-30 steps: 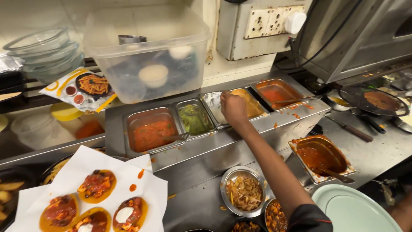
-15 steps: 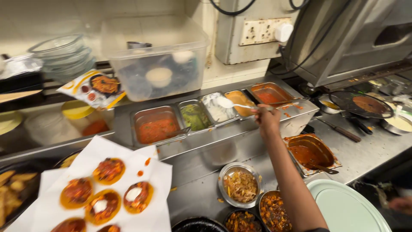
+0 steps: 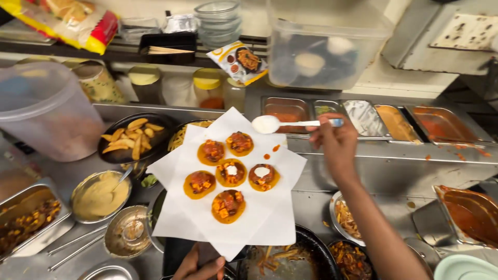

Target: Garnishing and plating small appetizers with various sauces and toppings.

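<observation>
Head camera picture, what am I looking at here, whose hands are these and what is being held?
The view comes from a camera on a person's head, looking down at a steel kitchen counter. The right hand holds a long metal spoon of white sauce above six small round orange topped snacks; two already carry white dabs. They sit on white paper, which the left hand supports from below. Nearby are a black bowl of fried wedges and steel sauce trays.

A spoon heaped with white sauce lies level in the air, its bowl over the far edge of the white paper. Six round orange puris sit on that paper, topped with red chunky filling (two already dabbed white).
</observation>
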